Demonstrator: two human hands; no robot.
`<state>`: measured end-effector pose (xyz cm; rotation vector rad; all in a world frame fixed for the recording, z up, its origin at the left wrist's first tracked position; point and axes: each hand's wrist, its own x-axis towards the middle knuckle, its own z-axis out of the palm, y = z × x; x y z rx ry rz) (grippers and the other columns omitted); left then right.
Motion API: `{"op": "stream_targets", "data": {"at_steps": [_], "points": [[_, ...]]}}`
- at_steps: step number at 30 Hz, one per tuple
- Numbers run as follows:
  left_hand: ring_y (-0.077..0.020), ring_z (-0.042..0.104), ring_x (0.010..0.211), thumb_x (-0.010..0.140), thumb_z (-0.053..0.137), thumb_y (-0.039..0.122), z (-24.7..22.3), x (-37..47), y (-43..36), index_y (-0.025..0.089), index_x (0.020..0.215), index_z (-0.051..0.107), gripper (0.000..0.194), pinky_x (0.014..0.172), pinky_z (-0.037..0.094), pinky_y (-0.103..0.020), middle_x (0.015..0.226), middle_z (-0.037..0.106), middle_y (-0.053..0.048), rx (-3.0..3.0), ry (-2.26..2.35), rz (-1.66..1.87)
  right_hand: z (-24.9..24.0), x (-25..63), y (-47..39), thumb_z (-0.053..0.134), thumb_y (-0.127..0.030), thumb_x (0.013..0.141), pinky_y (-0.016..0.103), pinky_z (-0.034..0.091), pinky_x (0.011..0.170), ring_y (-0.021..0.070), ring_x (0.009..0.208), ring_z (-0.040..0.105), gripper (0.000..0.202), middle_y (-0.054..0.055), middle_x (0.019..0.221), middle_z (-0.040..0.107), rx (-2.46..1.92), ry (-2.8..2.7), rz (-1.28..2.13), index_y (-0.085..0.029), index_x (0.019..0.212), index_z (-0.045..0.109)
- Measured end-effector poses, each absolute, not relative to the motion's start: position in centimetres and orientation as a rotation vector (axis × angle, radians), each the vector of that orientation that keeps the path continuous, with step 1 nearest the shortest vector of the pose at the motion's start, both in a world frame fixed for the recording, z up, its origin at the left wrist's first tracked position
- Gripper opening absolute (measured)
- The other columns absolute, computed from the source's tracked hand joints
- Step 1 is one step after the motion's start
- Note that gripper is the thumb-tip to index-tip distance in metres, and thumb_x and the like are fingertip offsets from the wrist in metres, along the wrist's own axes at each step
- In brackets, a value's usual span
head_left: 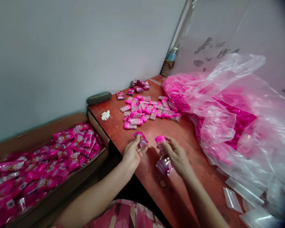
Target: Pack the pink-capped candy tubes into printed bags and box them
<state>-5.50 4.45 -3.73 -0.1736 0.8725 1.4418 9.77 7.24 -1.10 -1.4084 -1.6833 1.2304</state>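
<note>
My left hand (132,152) pinches a small printed pink packet (141,139) between thumb and fingers, above the front edge of the red table. To its right, my right hand (177,155) holds a small container with a pink cap (160,139); its lower part is hidden by the fingers. Just below that hand lies a stack of shiny pink packets (164,165) on the tabletop. Beyond both hands is a spread-out heap of pink-capped clear containers (144,109) filled with small pale pink pieces.
A cardboard box (104,154) of wrapped pink packs stands left. Large clear bags (218,117) of pink items cover the right side, with clear sleeves (232,199) below. A dark case (99,98), white scrap (105,115) and bottle (172,54) sit farther back.
</note>
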Motion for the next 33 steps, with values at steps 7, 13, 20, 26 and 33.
{"op": "stream_targets", "data": {"at_steps": [7,13,20,26,33], "points": [[-0.0108,0.059,0.053,0.069,0.067,0.026,-3.0,-3.5,3.7,0.014,0.074,0.054,0.019,0.05,0.048,-0.021,0.064,0.062,-0.001,-0.082,0.842,1.44,-2.9,6.3,0.8,0.053,-0.04,0.079,0.025,0.048,0.043,0.0155,0.059,0.06,0.034,0.001,0.077,0.06,-1.205,-1.097,1.368,-0.025,0.108,0.042],[-0.0081,0.044,0.033,0.061,0.067,0.05,-2.2,-2.5,2.9,0.016,0.066,0.045,0.04,0.028,0.03,-0.017,0.047,0.05,0.004,0.159,0.935,1.338,-3.7,6.5,0.9,0.052,-0.037,0.081,0.027,0.051,0.051,0.0171,0.068,0.062,0.034,0.002,0.082,0.061,-1.172,-1.06,1.334,-0.024,0.109,0.04],[-0.0069,0.042,0.033,0.064,0.062,0.053,-1.6,-3.2,3.0,0.017,0.069,0.046,0.04,0.029,0.029,-0.016,0.048,0.047,0.005,0.364,0.898,1.299,-3.6,6.1,0.6,0.052,-0.032,0.082,0.025,0.05,0.05,0.0155,0.062,0.061,0.041,-0.003,0.067,0.06,-1.069,-1.04,1.357,-0.025,0.117,0.032],[-0.0068,0.042,0.035,0.062,0.068,0.045,-2.4,-3.5,3.0,0.014,0.064,0.049,0.036,0.031,0.03,-0.018,0.047,0.047,0.004,0.472,0.865,1.183,-3.6,6.0,0.7,0.054,-0.032,0.081,0.026,0.051,0.053,0.0138,0.059,0.06,0.047,-0.001,0.075,0.063,-1.135,-1.112,1.221,-0.023,0.121,0.031],[-0.009,0.046,0.037,0.065,0.067,0.038,-2.6,-4.6,3.5,0.008,0.062,0.057,0.031,0.035,0.036,-0.023,0.051,0.053,-0.001,0.635,0.765,1.042,-3.3,6.3,1.3,0.053,-0.033,0.082,0.025,0.05,0.047,0.0136,0.052,0.06,0.043,-0.004,0.065,0.062,-1.011,-0.968,1.474,-0.025,0.118,0.032]]}}
